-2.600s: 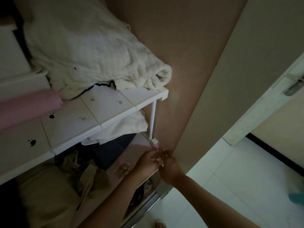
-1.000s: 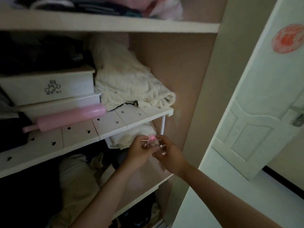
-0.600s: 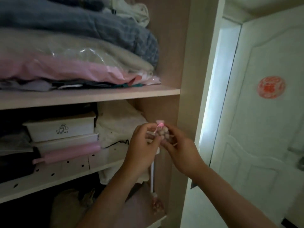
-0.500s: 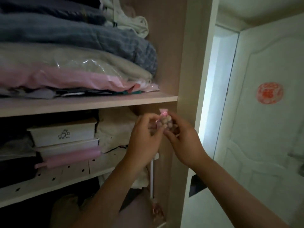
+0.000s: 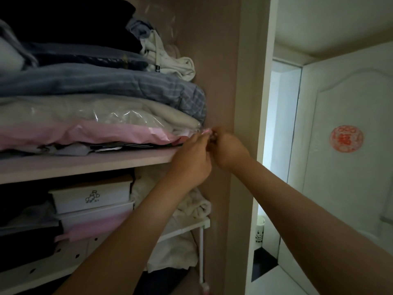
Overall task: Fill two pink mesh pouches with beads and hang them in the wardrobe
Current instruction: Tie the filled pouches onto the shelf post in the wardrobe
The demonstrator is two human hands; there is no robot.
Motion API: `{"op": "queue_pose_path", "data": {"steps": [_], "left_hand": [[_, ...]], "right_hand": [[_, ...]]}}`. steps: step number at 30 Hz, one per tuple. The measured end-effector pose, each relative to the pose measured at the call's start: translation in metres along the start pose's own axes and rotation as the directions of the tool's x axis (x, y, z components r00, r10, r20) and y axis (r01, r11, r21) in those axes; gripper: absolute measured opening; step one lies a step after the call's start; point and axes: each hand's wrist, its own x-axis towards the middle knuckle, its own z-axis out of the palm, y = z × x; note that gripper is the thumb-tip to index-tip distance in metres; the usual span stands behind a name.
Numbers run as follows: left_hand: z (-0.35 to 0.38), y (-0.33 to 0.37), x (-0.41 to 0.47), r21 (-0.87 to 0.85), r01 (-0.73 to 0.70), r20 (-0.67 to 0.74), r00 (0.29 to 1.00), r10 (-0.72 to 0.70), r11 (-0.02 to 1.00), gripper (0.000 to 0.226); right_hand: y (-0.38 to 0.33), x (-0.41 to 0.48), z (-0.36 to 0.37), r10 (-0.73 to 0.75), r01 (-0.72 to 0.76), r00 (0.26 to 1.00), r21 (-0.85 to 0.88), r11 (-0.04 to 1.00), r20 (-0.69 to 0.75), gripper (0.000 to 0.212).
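The small pink mesh pouch (image 5: 207, 131) is pinched between the left hand (image 5: 191, 160) and right hand (image 5: 228, 151), both closed on it, just above the pale wooden shelf edge (image 5: 85, 165); neither hand is clearly nearer, and the pouch's axis cannot be told.

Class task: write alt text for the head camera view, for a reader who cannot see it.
Two hands, left hand and right hand, pinch a small pink mesh pouch at the right end of a wardrobe shelf stacked with folded bedding. A white door stands to the right.
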Motion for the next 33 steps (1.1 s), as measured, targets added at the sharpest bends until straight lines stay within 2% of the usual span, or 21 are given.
{"op": "queue_pose_path", "data": {"steps": [3,6,9,11,13,14,16,22,25,28,33], "left_hand": [[-0.001,-0.005,0.003,0.15,-0.02,0.068,0.998,0.009,0.989,0.058],[-0.001,-0.015,0.006,0.153,0.001,0.14,0.99,-0.022,0.988,0.059],[-0.003,-0.021,0.006,0.117,-0.01,0.149,0.989,-0.007,0.993,0.058],[-0.003,-0.023,0.004,0.112,-0.043,0.119,0.992,0.03,0.993,0.056],[-0.003,-0.024,0.004,0.119,-0.065,0.114,0.992,0.052,0.991,0.053],[-0.002,-0.025,0.006,0.119,-0.066,0.124,0.991,0.051,0.991,0.052],[0.0,-0.026,0.01,0.123,-0.069,0.171,0.984,0.047,0.99,0.053],[0.006,-0.028,0.031,0.132,-0.089,0.355,0.934,0.037,0.987,0.066],[0.005,-0.029,0.044,0.138,-0.074,0.421,0.907,0.009,0.988,0.064],[0.001,-0.027,0.046,0.138,-0.055,0.431,0.902,-0.01,0.989,0.061],[-0.01,-0.021,0.035,0.029,-0.01,0.413,0.911,-0.003,1.0,0.051]], "right_hand": [[0.001,0.008,0.009,0.058,-0.057,0.998,-0.055,0.997,0.035,0.03],[0.0,0.011,0.011,0.09,-0.085,0.995,-0.094,0.992,0.051,0.029],[-0.001,0.003,0.008,0.07,-0.069,0.998,-0.101,0.992,0.004,0.038],[0.0,-0.008,0.008,0.024,-0.039,0.995,-0.16,0.986,-0.095,0.038],[0.0,-0.019,0.012,-0.102,0.056,0.977,-0.237,0.97,-0.185,0.041],[0.001,-0.022,0.015,-0.162,0.11,0.969,-0.264,0.958,-0.185,0.048],[0.005,-0.023,0.021,-0.213,0.169,0.97,-0.298,0.94,-0.122,0.056],[0.008,-0.013,0.02,-0.088,0.112,0.993,-0.369,0.923,0.08,0.078],[0.008,-0.003,0.015,-0.019,0.073,0.991,-0.413,0.908,0.133,0.065],[0.008,0.004,0.012,-0.005,0.077,0.986,-0.426,0.901,0.167,0.058],[-0.002,-0.005,-0.005,-0.02,0.068,0.981,-0.245,0.967,0.193,0.051]]}}
